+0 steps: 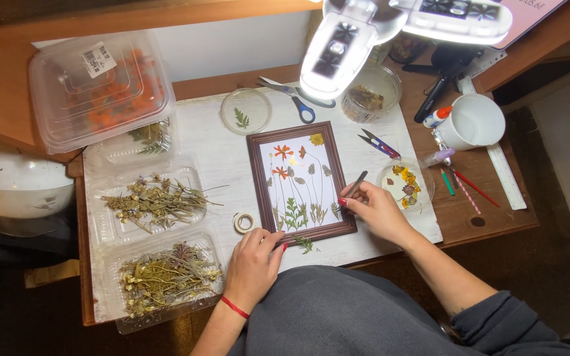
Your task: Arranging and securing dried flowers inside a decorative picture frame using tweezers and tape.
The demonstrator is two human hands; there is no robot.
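Head view: right hand (376,209) pinches tweezers (355,184) over frame (256,177); left hand (253,265) rests open. Brittle pressed flowers (284,151), just beyond tips, probably need stem-holds.

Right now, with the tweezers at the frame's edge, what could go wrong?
1. The tweezers in the right hand might snag the pressed flowers laid inside the frame.
2. The left hand rests by the frame's lower edge; a nudge could shift the loose green sprig beside it.
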